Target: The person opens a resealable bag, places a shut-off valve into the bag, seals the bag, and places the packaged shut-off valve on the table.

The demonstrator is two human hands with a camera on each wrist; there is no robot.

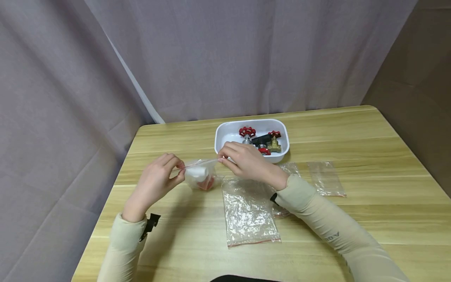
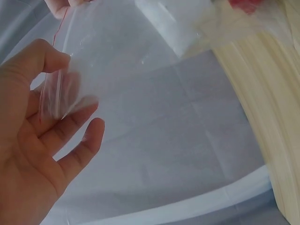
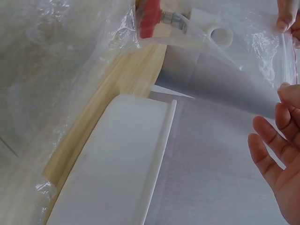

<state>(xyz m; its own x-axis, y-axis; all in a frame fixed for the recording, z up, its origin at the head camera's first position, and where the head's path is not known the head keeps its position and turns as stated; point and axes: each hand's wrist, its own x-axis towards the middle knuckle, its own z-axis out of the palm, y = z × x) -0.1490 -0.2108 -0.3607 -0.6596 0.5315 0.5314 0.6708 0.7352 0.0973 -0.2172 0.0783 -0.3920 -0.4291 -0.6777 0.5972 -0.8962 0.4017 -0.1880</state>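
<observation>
Wood-grain table (image 1: pixel 197 250) under it all; white tray (image 1: pixel 229 135) nr the far edge w/ loose valves (image 1: pixel 262 140) in it. Lg flat bag (image 1: pixel 248 215) lies closer in. Held bag (image 1: pixel 210 168) is up by the tray's near L corner (can't tell if its bottom touches wood), w/ a white-bodied valve (image 1: pixel 196 172) inside, red handle (image 3: pixel 150 18) & all. Risk, I'd say: valve wt. drags on a thin mouth edge (image 1: pixel 201 162); if one pinch slips & the zip isn't sealed (unclear), valve could slide out. Fingers: L hand (image 1: pixel 155 182) pinches one end of the edge, thumb vs. forefinger, others loosely bent; R hand (image 1: pixel 246 160) ditto, opp. end.
</observation>
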